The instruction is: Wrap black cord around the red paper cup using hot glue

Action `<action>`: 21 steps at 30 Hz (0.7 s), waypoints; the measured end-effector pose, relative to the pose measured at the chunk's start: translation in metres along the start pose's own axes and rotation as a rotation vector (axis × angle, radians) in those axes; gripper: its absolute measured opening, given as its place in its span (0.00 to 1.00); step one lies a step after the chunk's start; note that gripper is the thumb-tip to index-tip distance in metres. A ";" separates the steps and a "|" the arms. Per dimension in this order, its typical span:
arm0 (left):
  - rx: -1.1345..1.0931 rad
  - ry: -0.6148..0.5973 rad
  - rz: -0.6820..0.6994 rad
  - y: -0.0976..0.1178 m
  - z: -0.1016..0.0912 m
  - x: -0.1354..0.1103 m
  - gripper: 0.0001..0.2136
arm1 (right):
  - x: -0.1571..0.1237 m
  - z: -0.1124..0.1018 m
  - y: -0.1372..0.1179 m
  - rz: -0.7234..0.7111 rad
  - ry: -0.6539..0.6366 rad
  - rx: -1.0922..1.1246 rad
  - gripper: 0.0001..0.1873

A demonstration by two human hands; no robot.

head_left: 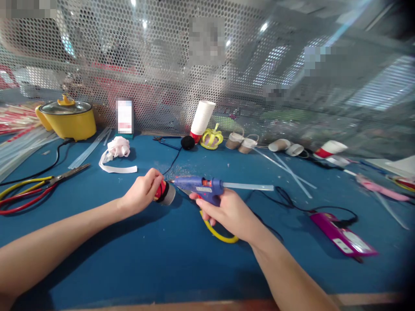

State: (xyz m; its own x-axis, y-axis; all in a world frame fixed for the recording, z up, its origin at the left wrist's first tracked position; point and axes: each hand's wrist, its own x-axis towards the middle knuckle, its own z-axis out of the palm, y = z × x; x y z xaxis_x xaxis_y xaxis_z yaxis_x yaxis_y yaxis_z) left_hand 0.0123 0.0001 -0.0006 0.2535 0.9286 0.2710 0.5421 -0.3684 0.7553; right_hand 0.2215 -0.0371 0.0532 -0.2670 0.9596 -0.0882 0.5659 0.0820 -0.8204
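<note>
My right hand (228, 211) is wrapped around the handle of a blue hot glue gun (197, 184), which has a clear glue stick (249, 186) out of its back end. My left hand (142, 192) grips a small paper cup (167, 195) with a red and black band, tilted on its side. The gun's nozzle points left and meets the cup's top edge; whether they touch I cannot tell. Under the gun and my right hand lie scissors with a yellow handle (220, 234), partly hidden.
Large scissors (39, 188) lie at the left, near a yellow electric pot (71, 121). Crumpled white ribbon (118, 147), a stack of paper cups (202, 119), a yellow crown-like piece (212, 139) and small baskets (248, 144) stand along the mesh. A purple power strip (340, 233) with cables lies right.
</note>
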 end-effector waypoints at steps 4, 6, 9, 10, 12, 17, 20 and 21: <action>0.004 0.006 0.000 0.002 0.000 0.000 0.10 | -0.001 0.005 0.000 0.005 0.017 -0.069 0.09; 0.000 0.001 -0.008 0.003 0.000 0.000 0.10 | -0.002 0.007 0.001 -0.007 0.033 -0.146 0.11; 0.004 -0.004 -0.028 0.003 0.000 0.001 0.10 | -0.002 0.008 0.003 -0.044 0.047 -0.254 0.12; 0.007 -0.002 -0.034 0.002 0.000 0.001 0.10 | -0.002 0.008 0.004 -0.059 0.053 -0.289 0.12; 0.011 0.000 -0.044 0.002 0.001 0.001 0.10 | -0.003 0.008 0.005 -0.090 0.067 -0.349 0.12; 0.025 0.015 -0.047 0.001 0.001 0.003 0.11 | -0.006 0.009 0.004 -0.179 0.103 -0.436 0.09; 0.032 0.023 -0.050 0.002 0.000 0.004 0.11 | -0.007 0.010 0.002 -0.199 0.111 -0.503 0.09; 0.033 0.024 -0.051 0.002 0.001 0.004 0.11 | -0.007 0.010 0.001 -0.205 0.110 -0.530 0.09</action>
State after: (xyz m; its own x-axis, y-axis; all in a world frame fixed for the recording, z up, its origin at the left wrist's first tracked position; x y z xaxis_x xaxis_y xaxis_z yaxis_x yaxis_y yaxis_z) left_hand 0.0147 0.0030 0.0014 0.2055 0.9469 0.2471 0.5798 -0.3212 0.7488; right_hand 0.2164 -0.0467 0.0473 -0.3459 0.9298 0.1257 0.8322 0.3659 -0.4166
